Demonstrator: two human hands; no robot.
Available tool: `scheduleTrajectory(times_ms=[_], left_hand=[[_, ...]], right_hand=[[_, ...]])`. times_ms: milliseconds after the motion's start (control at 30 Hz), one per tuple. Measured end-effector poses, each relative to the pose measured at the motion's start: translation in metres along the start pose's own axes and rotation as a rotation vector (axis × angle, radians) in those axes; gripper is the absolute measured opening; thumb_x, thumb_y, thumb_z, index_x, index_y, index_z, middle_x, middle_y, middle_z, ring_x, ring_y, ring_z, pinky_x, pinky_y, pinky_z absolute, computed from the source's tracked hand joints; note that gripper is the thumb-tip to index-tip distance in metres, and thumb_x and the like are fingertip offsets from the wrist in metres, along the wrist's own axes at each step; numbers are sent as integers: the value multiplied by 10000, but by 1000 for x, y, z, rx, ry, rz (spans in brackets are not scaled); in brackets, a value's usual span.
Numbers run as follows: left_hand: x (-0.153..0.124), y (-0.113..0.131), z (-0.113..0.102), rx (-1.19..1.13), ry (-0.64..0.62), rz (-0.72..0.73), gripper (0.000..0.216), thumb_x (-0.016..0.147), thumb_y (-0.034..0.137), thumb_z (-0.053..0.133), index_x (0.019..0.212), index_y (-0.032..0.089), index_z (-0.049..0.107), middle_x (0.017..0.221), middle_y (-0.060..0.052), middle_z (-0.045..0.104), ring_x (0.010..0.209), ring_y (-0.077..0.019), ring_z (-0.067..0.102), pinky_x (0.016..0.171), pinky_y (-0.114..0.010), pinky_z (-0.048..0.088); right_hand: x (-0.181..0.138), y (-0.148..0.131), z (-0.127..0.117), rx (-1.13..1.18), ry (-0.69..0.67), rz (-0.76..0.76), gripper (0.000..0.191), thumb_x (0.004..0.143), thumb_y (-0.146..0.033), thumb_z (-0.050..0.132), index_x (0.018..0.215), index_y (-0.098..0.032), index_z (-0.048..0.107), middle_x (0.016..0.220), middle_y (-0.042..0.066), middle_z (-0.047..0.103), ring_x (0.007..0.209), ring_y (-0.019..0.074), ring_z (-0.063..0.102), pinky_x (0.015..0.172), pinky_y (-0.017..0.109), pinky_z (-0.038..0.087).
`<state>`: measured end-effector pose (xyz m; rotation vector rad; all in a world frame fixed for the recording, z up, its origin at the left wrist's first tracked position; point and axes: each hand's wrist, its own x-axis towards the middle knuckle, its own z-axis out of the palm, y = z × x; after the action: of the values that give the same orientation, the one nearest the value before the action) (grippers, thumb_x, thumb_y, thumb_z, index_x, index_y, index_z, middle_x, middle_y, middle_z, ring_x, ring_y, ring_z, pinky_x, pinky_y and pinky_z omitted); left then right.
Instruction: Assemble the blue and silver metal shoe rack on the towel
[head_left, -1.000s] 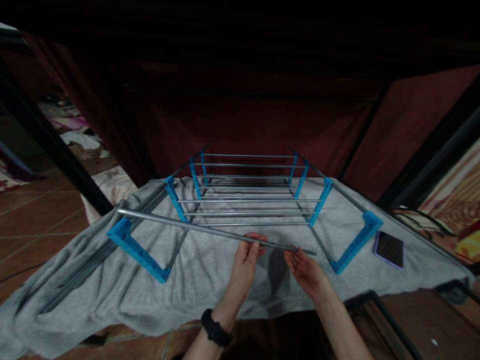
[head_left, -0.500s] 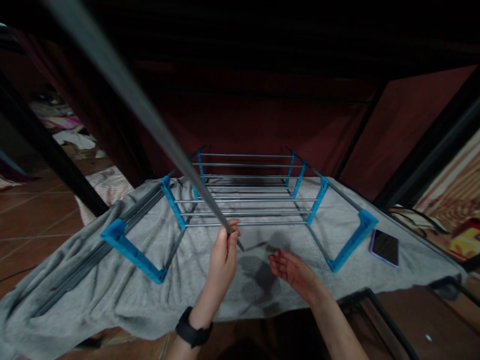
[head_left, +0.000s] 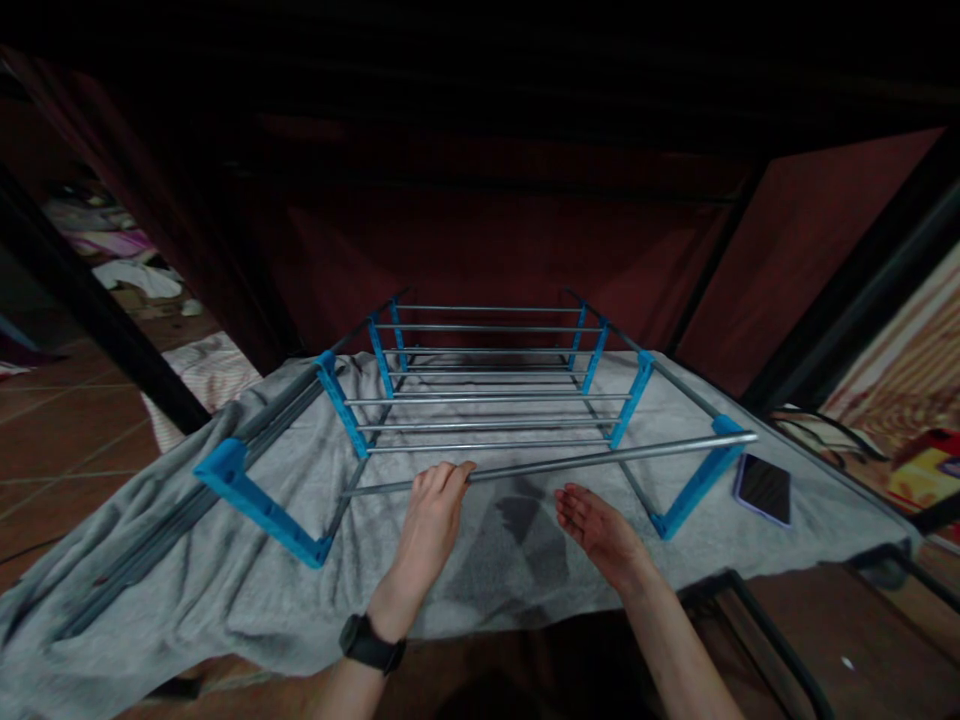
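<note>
My left hand is closed around a grey metal tube, which lies nearly level across the front of a rack. The tube's right end is over the right front blue plastic bracket; its left end stops short of the left front blue bracket. My right hand hovers below the tube, palm turned inward, fingers stretched out and holding nothing. Behind both hands, the rack lies on a grey blanket, with several thin cross tubes between its blue brackets.
More grey tubes lie on the blanket at the left. A phone rests to the right of the rack. Dark frame posts stand at the sides, and a dark red panel rises behind. A black-framed piece is at lower right.
The tube in my left hand has swung from a steep slant up to the left down to nearly level, now pointing right. My right hand has shifted slightly right.
</note>
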<state>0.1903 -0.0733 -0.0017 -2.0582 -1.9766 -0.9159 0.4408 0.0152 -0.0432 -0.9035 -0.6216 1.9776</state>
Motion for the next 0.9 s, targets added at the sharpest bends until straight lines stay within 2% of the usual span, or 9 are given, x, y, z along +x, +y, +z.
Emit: scheduleTrajectory(times_ms=[300,467,533,667,900], left_hand=[[-14,-22,13,251,-176,5,440,899,55,335,1247,211,552,1051,-75,611,953,-216,550,876,-377,388],[-17,-24,15,328,-236,46,457,877,38,328,1222,195,583,1034,-90,616,945,-232,559,875,-393,390],[-18,-22,14,340,-246,70,466,876,34,319,1227,187,584,1031,-94,616,939,-234,564,879,-399,389],[-20,-18,15,325,-254,95,475,864,26,332,1219,199,596,1037,-93,621,942,-231,574,883,-392,391],[-22,-14,26,267,-283,135,477,859,31,347,1223,207,600,1055,-98,629,963,-230,577,878,-386,401]], right_hand=[[-4,-3,-3,3,22,-52,233,710,-209,713,934,-186,656,1029,90,711,922,191,669,820,329,516],[-2,-1,-14,67,128,-98,125,728,-171,668,849,-196,648,828,45,707,856,181,673,807,332,535],[0,0,-19,112,165,-81,119,745,-168,661,861,-191,653,775,35,693,824,170,672,788,310,546],[1,5,-28,183,212,-37,51,776,-157,652,815,-189,646,815,45,706,772,144,664,737,266,561],[-2,6,-41,199,298,-4,78,801,-114,608,782,-186,630,785,56,708,711,138,658,667,250,572]])
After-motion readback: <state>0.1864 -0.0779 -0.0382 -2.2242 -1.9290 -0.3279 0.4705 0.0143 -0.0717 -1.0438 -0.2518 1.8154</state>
